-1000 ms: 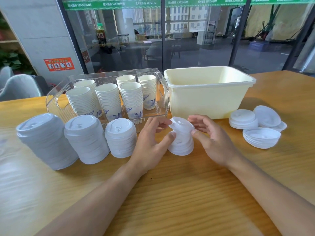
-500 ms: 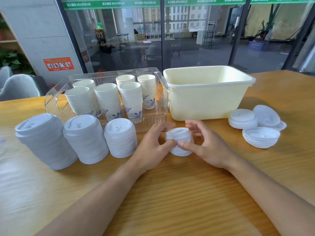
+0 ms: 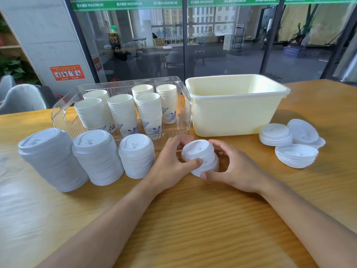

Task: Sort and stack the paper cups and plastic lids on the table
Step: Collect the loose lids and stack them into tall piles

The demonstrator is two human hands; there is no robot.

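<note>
A short stack of white plastic lids (image 3: 200, 154) stands on the wooden table (image 3: 193, 219) in the middle. My left hand (image 3: 172, 163) grips it from the left, thumb across its front. My right hand (image 3: 233, 167) holds it from the right, thumb at its lower edge. Three taller lid stacks line up to the left: a large one (image 3: 50, 157), a middle one (image 3: 96, 155) and a smaller one (image 3: 136, 154). Several stacks of paper cups (image 3: 123, 111) stand in a clear plastic bin (image 3: 63, 113).
A cream plastic tub (image 3: 235, 113) stands behind my hands, to the right of the clear bin. Three low piles of loose lids (image 3: 295, 155) lie at the right of the table. Glass walls rise behind the table's far edge.
One second ago a tilted lid sat atop the short stack. It has been pressed down flat, and both hands have closed round the stack.
</note>
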